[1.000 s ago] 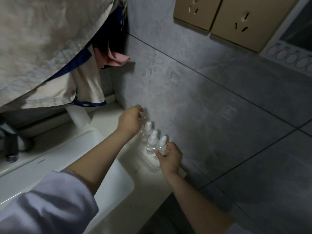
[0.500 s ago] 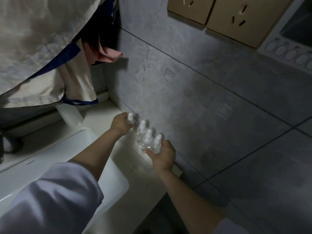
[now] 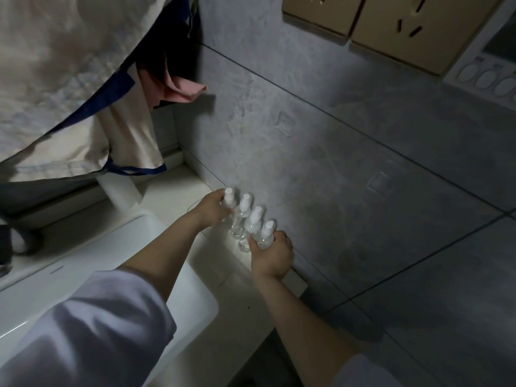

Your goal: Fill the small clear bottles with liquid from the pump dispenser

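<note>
Several small clear bottles with white caps stand in a row on the white counter [image 3: 223, 291] against the grey wall. My left hand [image 3: 210, 209] grips the farthest bottle [image 3: 229, 196]. My right hand [image 3: 272, 254] is closed around the nearest bottle [image 3: 268, 233]. Two more bottles stand between them: one [image 3: 243, 212] beside the left hand, the other [image 3: 254, 222] touching the right hand's fingers. No pump dispenser is in sight.
A white sink basin [image 3: 117, 263] lies left of the counter strip. Cream and blue cloth [image 3: 69, 88] and a pink cloth [image 3: 184, 89] hang over the far left. Beige wall sockets [image 3: 391, 20] and a white button panel [image 3: 485, 76] sit high on the tiled wall.
My left hand has come back along the row and closed on the farthest bottle, which now stands against the others. My right hand stays on the nearest bottle.
</note>
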